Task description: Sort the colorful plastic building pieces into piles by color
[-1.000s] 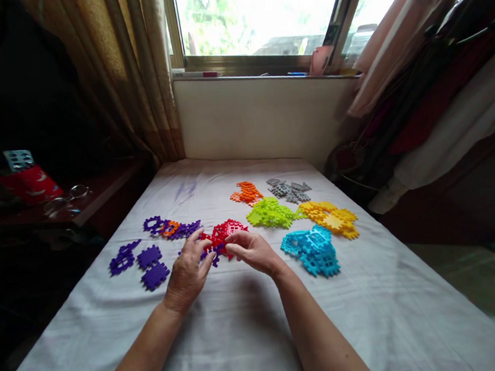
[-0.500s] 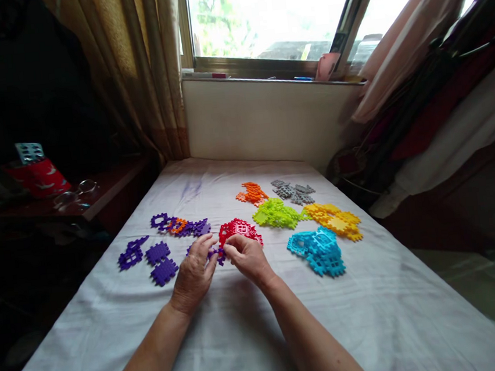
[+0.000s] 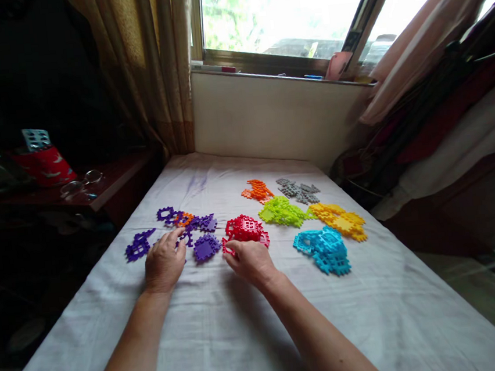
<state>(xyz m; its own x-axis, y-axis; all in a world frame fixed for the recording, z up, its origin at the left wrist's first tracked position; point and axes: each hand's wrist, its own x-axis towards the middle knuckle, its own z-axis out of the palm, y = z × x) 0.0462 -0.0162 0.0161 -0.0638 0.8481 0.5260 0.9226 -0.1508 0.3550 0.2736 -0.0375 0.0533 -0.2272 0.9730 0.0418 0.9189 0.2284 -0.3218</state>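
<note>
On the pale sheet, my left hand (image 3: 165, 262) rests over purple interlocking tiles, fingers loosely stretched and the thumb apart. A purple tile with an opening (image 3: 186, 238) shows by its fingertips; what lies beneath the palm is hidden. My right hand (image 3: 251, 260) is pinched at the near left edge of the red tile pile (image 3: 245, 226), with a red tile (image 3: 225, 246) at its fingertips. Between the hands lies a square purple tile stack (image 3: 207, 248). More purple tiles (image 3: 139, 246) sit left of my left hand, and an orange tile (image 3: 184, 219) lies among the purple ones behind it.
Blue tiles (image 3: 326, 249) lie right of my right hand, with yellow (image 3: 341, 221), lime green (image 3: 282, 211), orange (image 3: 257, 190) and grey (image 3: 298, 190) piles beyond. A dark side table (image 3: 111, 178) with eyeglasses (image 3: 81, 184) stands left. Clothes (image 3: 456, 124) hang at right.
My hands have parted: the left moved left over purple tiles, the right stays by the red pile. The purple piece between them is out of my fingers. The view shifted slightly.
</note>
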